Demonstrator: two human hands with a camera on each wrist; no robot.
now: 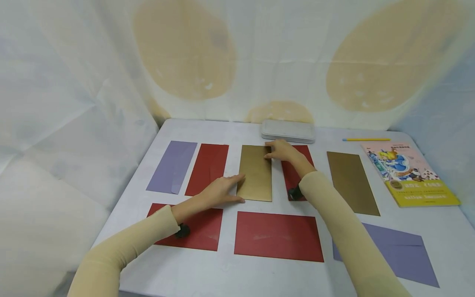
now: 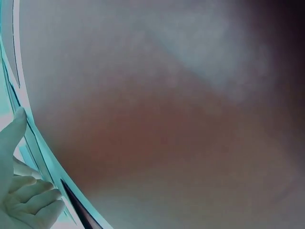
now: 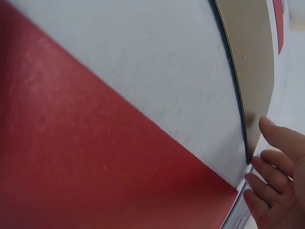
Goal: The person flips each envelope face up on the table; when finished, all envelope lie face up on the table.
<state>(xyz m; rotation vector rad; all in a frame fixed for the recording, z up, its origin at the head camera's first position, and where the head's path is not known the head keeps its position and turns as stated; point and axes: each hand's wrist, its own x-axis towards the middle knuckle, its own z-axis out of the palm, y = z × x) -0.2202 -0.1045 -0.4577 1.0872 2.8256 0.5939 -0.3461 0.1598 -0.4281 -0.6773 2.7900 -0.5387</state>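
A gold envelope [image 1: 254, 175] lies upright in the middle of the table, between my hands. My left hand [image 1: 219, 191] reaches its left edge, thumb and forefinger spread apart, fingertips at the edge. At the far right corner is my right hand [image 1: 283, 150], with fingers extended over that corner. In the right wrist view the thumb [image 3: 281, 138] and fingers are apart beside the corner of the gold envelope [image 3: 252, 62]. The left wrist view is mostly blurred; the left hand [image 2: 28, 191] shows relaxed fingers there. My right arm partly covers a red envelope [image 1: 291, 177].
Red envelopes [image 1: 209, 167] [image 1: 278, 237] [image 1: 204, 231] and purple envelopes [image 1: 174, 165] [image 1: 400, 251] lie around. Rightward are another gold envelope [image 1: 352, 181], a picture book [image 1: 412, 175] and a yellow pencil [image 1: 367, 139]. A pale case [image 1: 287, 130] sits at the back.
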